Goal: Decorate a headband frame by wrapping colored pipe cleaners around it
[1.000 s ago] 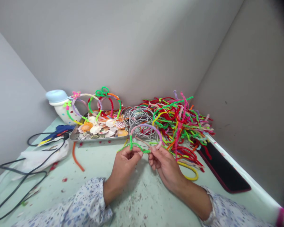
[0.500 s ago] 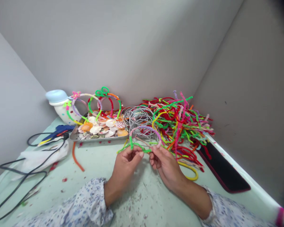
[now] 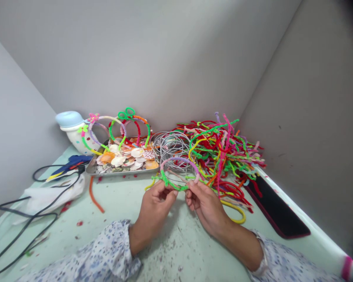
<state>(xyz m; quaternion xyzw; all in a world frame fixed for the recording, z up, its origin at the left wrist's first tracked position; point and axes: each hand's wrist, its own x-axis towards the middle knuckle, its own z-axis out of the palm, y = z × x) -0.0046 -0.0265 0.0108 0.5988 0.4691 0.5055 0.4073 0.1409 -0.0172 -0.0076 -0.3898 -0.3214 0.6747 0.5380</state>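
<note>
We hold one hoop (image 3: 179, 161) wrapped in lilac pipe cleaner between our two hands, just in front of the metal tray (image 3: 120, 171), which we take as our landmark. Our left hand (image 3: 156, 203) is closed in a pinch on the green pipe cleaner (image 3: 170, 183) that winds round the hoop's near left end, thumb and fingertips pressed together. Our right hand (image 3: 204, 203) is pinched too, gripping the same green strand near the hoop's right end. The hoop stands up from our fingers as a single arch, to the right of the tray's front corner.

The one tray carries a heap of seashells (image 3: 126, 156), too many and too overlapped for us to count. Behind the tray stand finished hoops (image 3: 117, 127); we make out about four arches, though they overlap. Left of the tray sits one white jar with a pale blue lid (image 3: 72, 129), and in front of that, one blue glue gun (image 3: 70, 162) with its black cord (image 3: 32, 219) looping over one white bag (image 3: 47, 194). One loose orange pipe cleaner (image 3: 94, 196) lies just before the tray's left corner. Right of the tray rests a stack of bare wire rings (image 3: 172, 147), then one large tangle of coloured pipe cleaners (image 3: 223, 152), uncountable. Furthest right lies one dark phone (image 3: 278, 211).
</note>
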